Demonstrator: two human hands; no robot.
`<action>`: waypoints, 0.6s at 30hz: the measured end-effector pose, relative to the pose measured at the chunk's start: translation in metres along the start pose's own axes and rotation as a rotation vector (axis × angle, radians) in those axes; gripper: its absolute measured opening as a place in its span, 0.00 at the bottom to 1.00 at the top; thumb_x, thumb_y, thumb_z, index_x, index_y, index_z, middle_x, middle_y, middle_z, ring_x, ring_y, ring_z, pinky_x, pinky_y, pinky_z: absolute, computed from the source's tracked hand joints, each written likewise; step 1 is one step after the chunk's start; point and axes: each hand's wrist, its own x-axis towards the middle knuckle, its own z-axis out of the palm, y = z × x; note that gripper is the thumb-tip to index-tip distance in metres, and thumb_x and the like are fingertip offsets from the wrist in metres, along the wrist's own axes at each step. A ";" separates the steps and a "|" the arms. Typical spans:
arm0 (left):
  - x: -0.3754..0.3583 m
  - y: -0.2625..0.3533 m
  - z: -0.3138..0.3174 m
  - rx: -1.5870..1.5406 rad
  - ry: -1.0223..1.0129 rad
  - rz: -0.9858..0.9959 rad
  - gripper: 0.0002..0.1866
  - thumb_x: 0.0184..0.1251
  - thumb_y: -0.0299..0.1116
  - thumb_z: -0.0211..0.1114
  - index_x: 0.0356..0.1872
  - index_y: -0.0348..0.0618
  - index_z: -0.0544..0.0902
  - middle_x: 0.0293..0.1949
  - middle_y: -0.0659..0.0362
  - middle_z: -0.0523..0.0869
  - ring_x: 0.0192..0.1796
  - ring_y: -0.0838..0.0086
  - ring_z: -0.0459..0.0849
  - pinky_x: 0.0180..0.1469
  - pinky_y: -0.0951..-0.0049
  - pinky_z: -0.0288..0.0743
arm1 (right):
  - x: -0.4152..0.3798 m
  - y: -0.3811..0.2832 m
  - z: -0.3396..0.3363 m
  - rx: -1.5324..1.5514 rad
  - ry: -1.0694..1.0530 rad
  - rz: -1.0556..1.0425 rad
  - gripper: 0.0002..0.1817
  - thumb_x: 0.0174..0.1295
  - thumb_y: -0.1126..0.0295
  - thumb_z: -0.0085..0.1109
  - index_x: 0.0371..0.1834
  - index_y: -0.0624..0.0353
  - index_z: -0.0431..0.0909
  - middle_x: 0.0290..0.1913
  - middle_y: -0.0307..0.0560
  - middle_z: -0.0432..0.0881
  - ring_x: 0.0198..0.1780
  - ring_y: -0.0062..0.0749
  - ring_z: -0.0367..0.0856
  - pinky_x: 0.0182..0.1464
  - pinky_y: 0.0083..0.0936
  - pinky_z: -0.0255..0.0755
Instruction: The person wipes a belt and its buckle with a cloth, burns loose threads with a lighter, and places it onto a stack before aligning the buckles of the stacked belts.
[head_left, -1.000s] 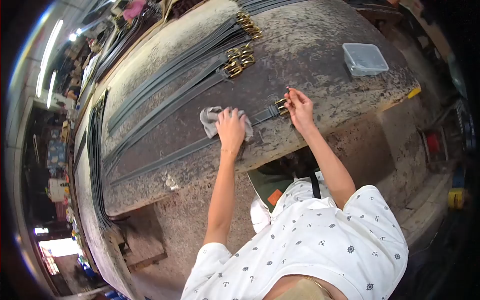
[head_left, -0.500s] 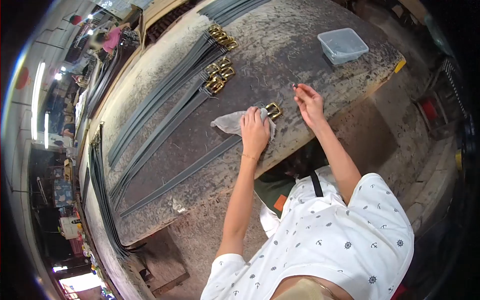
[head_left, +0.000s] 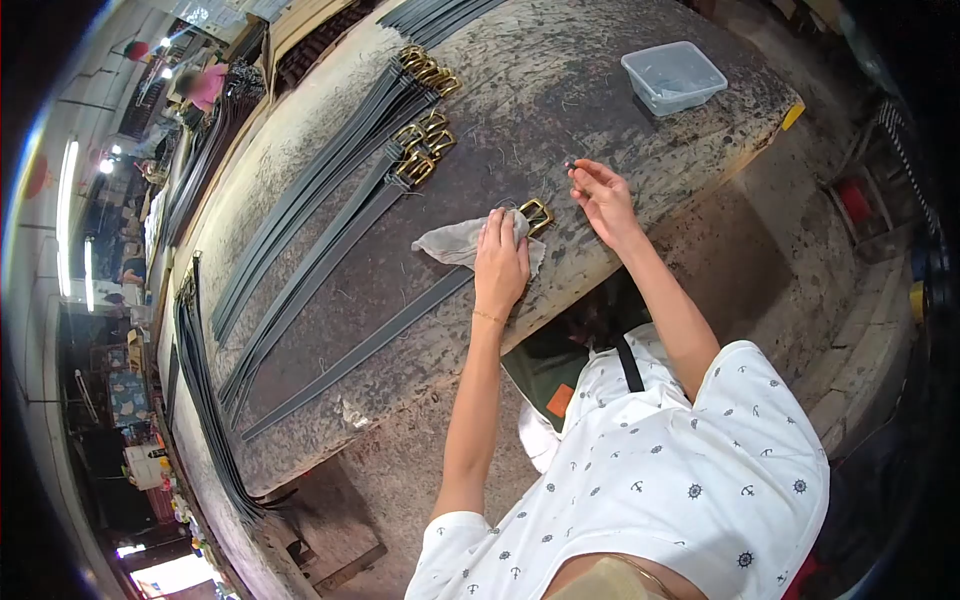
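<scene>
My left hand [head_left: 500,262] is closed on a grey cloth [head_left: 450,240], pressing it over a dark grey belt [head_left: 365,345] near the buckle end. The belt's gold buckle [head_left: 537,216] sticks out past the cloth on the right. Beyond the buckle, my right hand [head_left: 605,203] is raised with thumb and fingers pinched together. A tiny dark thing [head_left: 569,163] shows at its fingertips, too small to name. The cloth hides the part of the belt under my left hand.
Bundles of belts [head_left: 320,190] with gold buckles [head_left: 425,140] lie farther across the worn table [head_left: 590,70]. A clear plastic box [head_left: 675,78] stands near the right end. More dark straps [head_left: 205,390] hang over the left edge. Another person [head_left: 208,88] is in the background.
The whole view has shifted slightly. My left hand stays on the cloth and belt, and my right hand keeps its pinch, its fingertips a little farther left.
</scene>
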 end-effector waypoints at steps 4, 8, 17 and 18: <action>-0.005 0.000 0.001 -0.097 0.100 0.061 0.20 0.59 0.18 0.60 0.55 0.33 0.77 0.62 0.43 0.75 0.67 0.45 0.72 0.69 0.53 0.68 | -0.002 -0.003 0.003 0.044 -0.024 0.037 0.09 0.68 0.73 0.64 0.48 0.64 0.82 0.39 0.43 0.84 0.39 0.24 0.83 0.40 0.21 0.80; -0.003 0.004 -0.002 -0.080 0.091 0.098 0.14 0.54 0.16 0.61 0.44 0.32 0.78 0.59 0.45 0.76 0.67 0.47 0.72 0.68 0.52 0.68 | 0.002 -0.001 -0.004 0.061 -0.079 0.035 0.09 0.70 0.70 0.63 0.46 0.64 0.83 0.37 0.43 0.84 0.34 0.21 0.80 0.39 0.21 0.79; 0.001 0.009 -0.012 -0.218 0.107 0.138 0.11 0.49 0.18 0.62 0.36 0.32 0.75 0.49 0.46 0.75 0.59 0.47 0.74 0.63 0.51 0.70 | -0.001 -0.005 0.001 0.064 -0.063 0.081 0.09 0.71 0.68 0.62 0.42 0.64 0.83 0.34 0.41 0.83 0.32 0.20 0.78 0.38 0.21 0.77; 0.001 0.008 -0.011 -0.219 0.107 0.139 0.11 0.49 0.18 0.62 0.36 0.32 0.75 0.49 0.46 0.75 0.59 0.47 0.74 0.63 0.51 0.70 | -0.001 -0.005 0.001 0.066 -0.059 0.087 0.09 0.71 0.68 0.62 0.42 0.64 0.83 0.34 0.41 0.83 0.32 0.20 0.78 0.38 0.21 0.77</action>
